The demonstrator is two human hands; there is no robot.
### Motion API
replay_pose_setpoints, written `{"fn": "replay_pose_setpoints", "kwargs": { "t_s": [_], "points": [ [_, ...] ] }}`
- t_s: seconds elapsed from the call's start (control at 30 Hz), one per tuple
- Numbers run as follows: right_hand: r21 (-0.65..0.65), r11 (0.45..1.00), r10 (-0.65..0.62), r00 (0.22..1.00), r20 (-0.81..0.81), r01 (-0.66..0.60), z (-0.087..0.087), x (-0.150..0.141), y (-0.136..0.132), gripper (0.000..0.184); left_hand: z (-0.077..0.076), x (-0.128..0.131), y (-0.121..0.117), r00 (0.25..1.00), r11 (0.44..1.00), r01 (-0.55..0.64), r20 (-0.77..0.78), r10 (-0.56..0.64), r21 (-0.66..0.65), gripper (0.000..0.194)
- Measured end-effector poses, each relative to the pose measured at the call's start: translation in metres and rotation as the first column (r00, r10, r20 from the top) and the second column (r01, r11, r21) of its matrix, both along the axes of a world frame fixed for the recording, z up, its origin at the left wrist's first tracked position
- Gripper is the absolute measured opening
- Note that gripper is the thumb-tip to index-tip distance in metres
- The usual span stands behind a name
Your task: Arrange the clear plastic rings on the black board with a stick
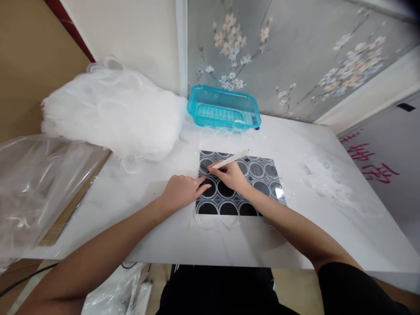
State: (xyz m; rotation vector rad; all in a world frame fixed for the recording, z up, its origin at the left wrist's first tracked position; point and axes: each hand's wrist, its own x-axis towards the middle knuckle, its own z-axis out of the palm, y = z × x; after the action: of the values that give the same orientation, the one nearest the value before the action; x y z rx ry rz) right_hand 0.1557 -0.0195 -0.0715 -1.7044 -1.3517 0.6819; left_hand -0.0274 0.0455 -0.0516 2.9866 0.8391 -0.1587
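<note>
My right hand (230,175) is closed around a slim white pen-like tool (234,158), its lower tip hidden by my fingers near the sheet. Beneath it lies a translucent sheet of joined rings (230,222), which extends past the front edge of a black rectangular board (226,209). My left hand (183,190) rests at the board's left edge, index finger and thumb stretched out and apart, touching the ring sheet close to my right fingertips. I cannot make out whether the tool touches the sheet.
Behind the board stands a blue plastic basket (226,96). A large heap of white translucent ring sheets (114,109) fills the back left, near clear plastic film (39,183). Thin clear scraps (331,181) lie on the right of the white table (315,227).
</note>
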Motion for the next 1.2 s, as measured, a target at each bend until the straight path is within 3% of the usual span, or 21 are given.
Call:
{"fn": "replay_pose_setpoints", "kwargs": {
  "t_s": [0.1, 0.17, 0.3, 0.4, 0.47, 0.53, 0.6, 0.67, 0.77, 0.9, 1.03, 1.2],
  "points": [
    [0.038, 0.999, 0.011, 0.994, 0.108, -0.015, 0.002, -0.001, -0.002, 0.019, 0.003, 0.000, 0.003, 1.000, 1.000, -0.004, 0.000, 0.004, -0.028, 0.058],
    [0.111, 0.992, 0.033, 0.963, 0.269, -0.065, 0.002, -0.003, -0.006, 0.019, 0.005, 0.000, 0.005, 1.000, 0.998, -0.008, -0.001, 0.008, -0.066, 0.060],
    [0.121, 0.937, 0.171, 0.734, 0.658, -0.327, 0.003, -0.007, -0.020, 0.020, 0.008, 0.000, 0.010, 1.000, 0.990, 0.000, -0.010, -0.001, -0.139, 0.063],
    [0.054, 0.889, 0.264, 0.604, 0.752, -0.456, 0.007, -0.002, -0.015, 0.020, 0.008, 0.001, 0.014, 0.999, 0.984, 0.021, -0.020, -0.025, -0.176, 0.065],
    [0.100, 0.917, 0.199, 0.660, 0.725, -0.387, 0.011, 0.012, 0.001, 0.019, 0.009, 0.001, 0.015, 0.999, 0.982, 0.037, -0.015, -0.040, -0.183, 0.068],
    [0.229, 0.963, -0.028, 0.794, 0.607, -0.140, 0.018, 0.034, 0.022, 0.018, 0.010, 0.002, 0.016, 0.999, 0.982, 0.043, -0.010, -0.046, -0.182, 0.070],
    [0.344, 0.923, -0.311, 0.858, 0.409, 0.171, 0.025, 0.056, 0.035, 0.020, 0.012, 0.003, 0.015, 0.999, 0.984, 0.045, -0.010, -0.047, -0.173, 0.071],
    [0.375, 0.881, -0.415, 0.852, 0.318, 0.289, 0.027, 0.068, 0.031, 0.021, 0.013, 0.005, 0.012, 0.999, 0.988, 0.046, -0.005, -0.047, -0.147, 0.071],
    [0.268, 0.941, -0.290, 0.901, 0.322, 0.207, 0.019, 0.058, -0.002, 0.019, 0.010, 0.009, 0.005, 0.997, 0.996, 0.058, 0.058, -0.054, -0.072, 0.071],
    [0.125, 0.977, -0.184, 0.976, 0.113, 0.170, 0.001, 0.029, -0.042, 0.023, 0.004, 0.016, -0.008, 0.984, 0.991, 0.135, 0.122, -0.132, -0.017, 0.068],
    [0.095, 0.978, -0.188, 0.982, 0.003, 0.187, -0.005, 0.023, -0.046, 0.022, 0.004, 0.018, -0.019, 0.990, 0.992, 0.125, 0.067, -0.124, -0.014, 0.072],
    [0.075, 0.982, -0.174, 0.985, 0.011, 0.172, -0.006, 0.029, -0.039, 0.021, 0.006, 0.017, -0.024, 0.992, 0.992, 0.128, 0.016, -0.128, -0.011, 0.072]
  ]
}}
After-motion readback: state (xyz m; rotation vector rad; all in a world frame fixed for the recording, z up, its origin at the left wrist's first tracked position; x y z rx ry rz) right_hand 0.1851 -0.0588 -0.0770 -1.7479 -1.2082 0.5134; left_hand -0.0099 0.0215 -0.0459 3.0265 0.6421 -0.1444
